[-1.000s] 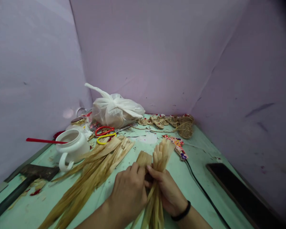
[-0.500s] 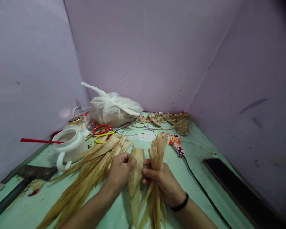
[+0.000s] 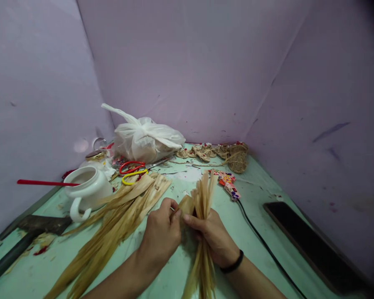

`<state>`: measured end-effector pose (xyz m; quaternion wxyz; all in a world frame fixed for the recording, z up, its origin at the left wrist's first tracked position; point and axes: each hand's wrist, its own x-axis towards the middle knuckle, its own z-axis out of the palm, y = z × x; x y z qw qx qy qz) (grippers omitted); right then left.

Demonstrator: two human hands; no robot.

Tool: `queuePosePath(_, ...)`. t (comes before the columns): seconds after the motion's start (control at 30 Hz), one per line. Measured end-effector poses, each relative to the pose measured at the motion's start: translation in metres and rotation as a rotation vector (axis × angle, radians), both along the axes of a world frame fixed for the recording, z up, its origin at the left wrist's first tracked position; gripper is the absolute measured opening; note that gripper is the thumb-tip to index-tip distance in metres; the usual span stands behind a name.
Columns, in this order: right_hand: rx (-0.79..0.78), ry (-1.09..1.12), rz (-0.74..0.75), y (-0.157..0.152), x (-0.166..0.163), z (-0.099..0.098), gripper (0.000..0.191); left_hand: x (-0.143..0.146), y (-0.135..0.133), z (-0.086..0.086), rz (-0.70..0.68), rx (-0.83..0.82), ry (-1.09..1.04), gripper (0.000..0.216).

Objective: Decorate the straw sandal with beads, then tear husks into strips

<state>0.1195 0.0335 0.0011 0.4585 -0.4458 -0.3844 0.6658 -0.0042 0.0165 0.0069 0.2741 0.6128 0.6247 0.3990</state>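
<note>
My right hand (image 3: 216, 236) grips an upright bundle of dried corn husks (image 3: 203, 195), whose upper ends fan out above the thumb and whose tails hang below. Just left of the bundle is a single husk piece (image 3: 186, 204), now seen partly folded or turned. My left hand (image 3: 166, 228) is closed, thumb against fingers, at the edge of that piece. A black band circles the right wrist. A loose pile of long husks (image 3: 118, 232) lies to the left of my left hand.
At left stand a white teapot (image 3: 92, 193) with a red stick in it and a hatchet (image 3: 45, 224). Behind are scissors (image 3: 134, 172), a tied plastic bag (image 3: 148, 139) and woven pieces (image 3: 202, 151). A patterned glue gun (image 3: 227, 182) with cord and a dark slab (image 3: 308, 245) lie right.
The single husk, which hung long and flat between my hands, is now bunched or turned against the bundle. My left hand has moved slightly right and rotated. The bundle looks narrower.
</note>
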Motion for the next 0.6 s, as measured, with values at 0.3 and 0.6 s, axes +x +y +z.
queuePosePath(0.3, 0.088, -0.055, 0.004, 0.001, 0.000, 0.003, 0.025, -0.001, 0.014, 0.003, -0.080, -0.388, -0.628, 0.031)
queuePosePath(0.6, 0.173, -0.026, 0.030, 0.001, 0.002, 0.006, 0.024, -0.002, 0.013, 0.002, -0.072, -0.418, -0.707, 0.022)
